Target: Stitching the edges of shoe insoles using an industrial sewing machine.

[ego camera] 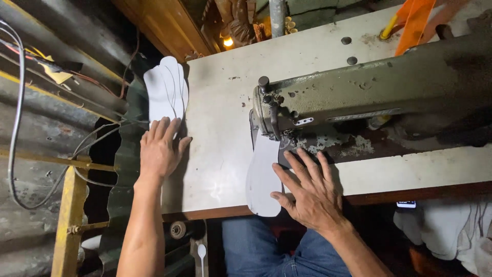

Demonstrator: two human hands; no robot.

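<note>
At the surface's (220, 102) left edge, left hand (160, 149) lies spread on stacked white soles (166, 90); right hand (310, 192), fingers spread, flattens a white sole (261, 177) under the sewing machine (369, 92).

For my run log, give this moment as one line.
left hand: flat on white sole stack | right hand: flat, fingertips on white sole piece | sewing machine

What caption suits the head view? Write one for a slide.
Left hand on stacked white insoles; right hand flat on one insole under the sewing machine.

Small lit screen (406, 204) under table edge (410, 192)
</note>
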